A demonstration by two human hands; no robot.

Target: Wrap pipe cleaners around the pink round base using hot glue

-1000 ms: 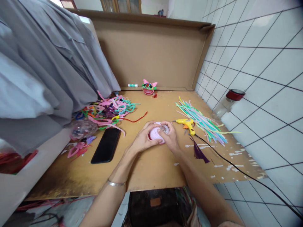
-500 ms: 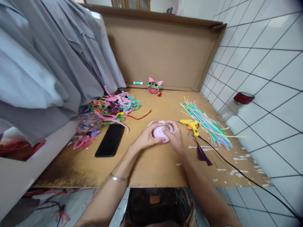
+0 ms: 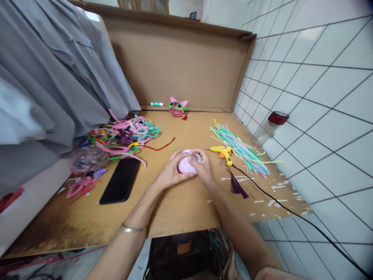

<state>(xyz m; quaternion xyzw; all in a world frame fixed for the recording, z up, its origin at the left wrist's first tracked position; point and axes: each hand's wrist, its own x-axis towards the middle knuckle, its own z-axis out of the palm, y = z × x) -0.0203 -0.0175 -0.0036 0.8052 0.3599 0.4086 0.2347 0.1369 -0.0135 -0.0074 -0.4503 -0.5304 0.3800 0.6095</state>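
A rounded, pale lilac pipe-cleaner piece (image 3: 187,166) with a reddish lower edge is held just over the table's middle. My left hand (image 3: 169,173) wraps round its left side, thumb along the near edge. My right hand (image 3: 204,167) grips the right side, its fingers curled over the top by a small clear, shiny patch. The underside of the piece is hidden. Just right of my right hand lies a yellow hot glue gun (image 3: 221,151), its nozzle pointing left, with a dark purple tassel (image 3: 238,186) below it.
Pipe cleaners (image 3: 241,146) lie in a bundle at right, before a red-lidded jar (image 3: 269,126). At left are a tangled pipe-cleaner heap (image 3: 131,130) and a black phone (image 3: 120,181). A pink-eared figure (image 3: 176,107) and a marker (image 3: 157,104) sit by the cardboard (image 3: 177,66). A black cord (image 3: 279,206) crosses the right.
The whole view has shifted, so things on the table appear farther left. Both hands keep their hold on the lilac piece with little change in grip.
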